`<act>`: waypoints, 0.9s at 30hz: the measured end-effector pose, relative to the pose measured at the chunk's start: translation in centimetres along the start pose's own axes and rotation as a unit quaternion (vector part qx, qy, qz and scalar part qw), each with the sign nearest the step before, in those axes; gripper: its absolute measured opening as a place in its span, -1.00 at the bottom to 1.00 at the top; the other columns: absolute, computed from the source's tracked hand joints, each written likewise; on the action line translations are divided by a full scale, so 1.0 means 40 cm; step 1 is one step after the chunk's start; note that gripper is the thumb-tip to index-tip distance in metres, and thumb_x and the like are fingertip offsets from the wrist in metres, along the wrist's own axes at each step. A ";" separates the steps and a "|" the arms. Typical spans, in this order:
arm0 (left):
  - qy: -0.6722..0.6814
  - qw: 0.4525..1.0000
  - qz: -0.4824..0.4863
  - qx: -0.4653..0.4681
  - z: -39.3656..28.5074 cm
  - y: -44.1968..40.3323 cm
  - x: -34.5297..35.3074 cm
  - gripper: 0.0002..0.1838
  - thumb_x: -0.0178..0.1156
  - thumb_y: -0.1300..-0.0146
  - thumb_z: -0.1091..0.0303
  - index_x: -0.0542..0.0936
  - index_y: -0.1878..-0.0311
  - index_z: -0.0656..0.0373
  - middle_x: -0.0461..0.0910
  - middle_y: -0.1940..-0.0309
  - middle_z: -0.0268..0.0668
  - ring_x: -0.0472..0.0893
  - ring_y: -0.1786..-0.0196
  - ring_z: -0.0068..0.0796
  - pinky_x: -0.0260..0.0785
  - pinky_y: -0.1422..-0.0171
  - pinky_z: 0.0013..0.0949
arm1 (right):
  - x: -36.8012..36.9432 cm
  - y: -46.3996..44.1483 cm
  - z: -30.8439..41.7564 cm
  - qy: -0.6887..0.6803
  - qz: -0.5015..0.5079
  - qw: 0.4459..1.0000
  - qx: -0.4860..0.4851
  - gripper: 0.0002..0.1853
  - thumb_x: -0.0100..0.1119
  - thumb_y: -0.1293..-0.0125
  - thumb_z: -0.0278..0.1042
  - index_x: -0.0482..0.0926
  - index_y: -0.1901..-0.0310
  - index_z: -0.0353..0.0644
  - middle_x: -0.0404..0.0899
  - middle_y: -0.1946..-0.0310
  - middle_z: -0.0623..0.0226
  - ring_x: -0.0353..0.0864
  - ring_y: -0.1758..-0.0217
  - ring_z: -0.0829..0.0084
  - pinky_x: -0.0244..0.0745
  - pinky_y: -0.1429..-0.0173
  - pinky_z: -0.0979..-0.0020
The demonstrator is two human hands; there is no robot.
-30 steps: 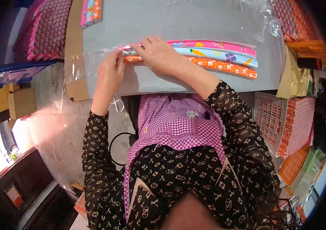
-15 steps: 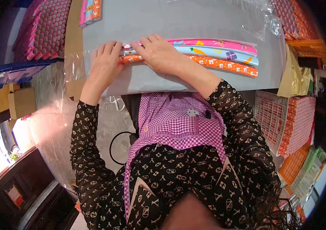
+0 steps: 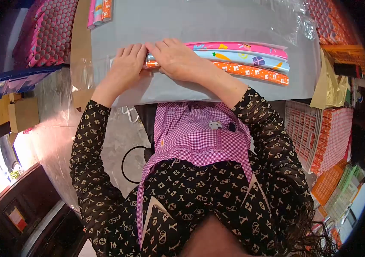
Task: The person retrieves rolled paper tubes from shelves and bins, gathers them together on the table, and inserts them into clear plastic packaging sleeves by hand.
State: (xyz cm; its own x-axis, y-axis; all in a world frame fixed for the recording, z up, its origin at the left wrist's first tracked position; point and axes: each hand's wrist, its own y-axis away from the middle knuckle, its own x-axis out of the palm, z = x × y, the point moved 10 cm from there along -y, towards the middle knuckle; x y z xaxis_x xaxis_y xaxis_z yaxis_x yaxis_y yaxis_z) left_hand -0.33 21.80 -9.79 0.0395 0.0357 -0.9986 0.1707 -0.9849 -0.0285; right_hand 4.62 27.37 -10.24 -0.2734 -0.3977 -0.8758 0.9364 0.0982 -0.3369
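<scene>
Three rolls of wrapping paper lie side by side across the grey work surface (image 3: 148, 25): a pink roll (image 3: 264, 50), a light blue roll (image 3: 238, 59) with carrots, and an orange roll (image 3: 251, 73) with white gift prints. My left hand (image 3: 127, 68) is bent around their left end, fingers close together. Just beside it, my right hand (image 3: 182, 61) is curled over the rolls from above, thumb side near my left fingers. The covered ends are hidden under both hands. Clear film seems to shine around the rolls' left end.
Another small set of rolls (image 3: 101, 12) lies at the far left of the surface. Crumpled clear plastic (image 3: 291, 21) is at the back right. A blue crate (image 3: 24, 75) of stacked rolls stands left, and wire baskets (image 3: 304, 132) with more rolls stand right.
My left hand has slid right along the rolls, up against my right hand. Clear film that stuck out left of it has been drawn in. My right hand stays almost in place.
</scene>
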 end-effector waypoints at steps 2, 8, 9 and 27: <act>-0.004 1.000 -0.003 0.008 -0.008 -0.007 0.000 -0.17 0.51 0.09 0.20 0.35 -0.24 0.29 0.47 -0.13 -0.14 0.44 -0.21 -0.13 0.27 -0.29 -0.10 | 0.000 -0.001 -0.004 -0.006 0.008 1.000 0.002 -0.21 0.43 -0.01 -0.35 0.32 -0.29 -0.40 0.52 -0.04 0.02 0.50 -0.13 0.07 0.40 -0.22 0.15; 0.016 0.999 0.030 -0.015 0.004 -0.001 0.010 -0.13 0.47 0.03 0.19 0.30 -0.34 0.26 0.45 -0.18 -0.08 0.40 -0.27 -0.05 0.23 -0.35 -0.08 | -0.106 0.097 -0.074 -0.008 0.080 0.996 0.039 0.03 0.57 0.21 -0.15 0.26 -0.32 -0.39 0.40 -0.24 -0.05 0.36 -0.34 -0.03 0.26 -0.42 0.09; 0.015 0.999 0.035 -0.016 0.003 0.002 0.012 -0.13 0.48 0.04 0.19 0.30 -0.33 0.26 0.45 -0.18 -0.09 0.40 -0.27 -0.05 0.23 -0.35 -0.08 | -0.137 0.138 -0.103 0.000 0.076 0.996 0.049 0.05 0.57 0.23 -0.13 0.26 -0.32 -0.38 0.39 -0.25 -0.06 0.33 -0.36 -0.04 0.24 -0.44 0.09; 0.014 0.997 -0.023 0.066 -0.043 -0.012 -0.021 -0.13 0.52 0.15 0.13 0.36 -0.21 0.33 0.49 0.02 -0.15 0.48 -0.12 -0.17 0.31 -0.26 -0.21 | -0.217 0.347 -0.220 -0.001 0.100 0.988 0.118 -0.13 0.43 0.03 -0.23 0.30 -0.36 -0.25 0.40 -0.28 0.07 0.33 -0.32 -0.03 0.25 -0.42 0.09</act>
State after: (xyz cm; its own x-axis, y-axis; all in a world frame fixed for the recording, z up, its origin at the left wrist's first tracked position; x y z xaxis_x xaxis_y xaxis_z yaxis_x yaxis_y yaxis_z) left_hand 1.24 22.54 -8.86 0.0629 0.0845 -0.9944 0.0423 -0.9957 -0.0820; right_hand 18.05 40.21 -10.33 -0.0777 -0.3947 -0.9155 0.9969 -0.0410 -0.0669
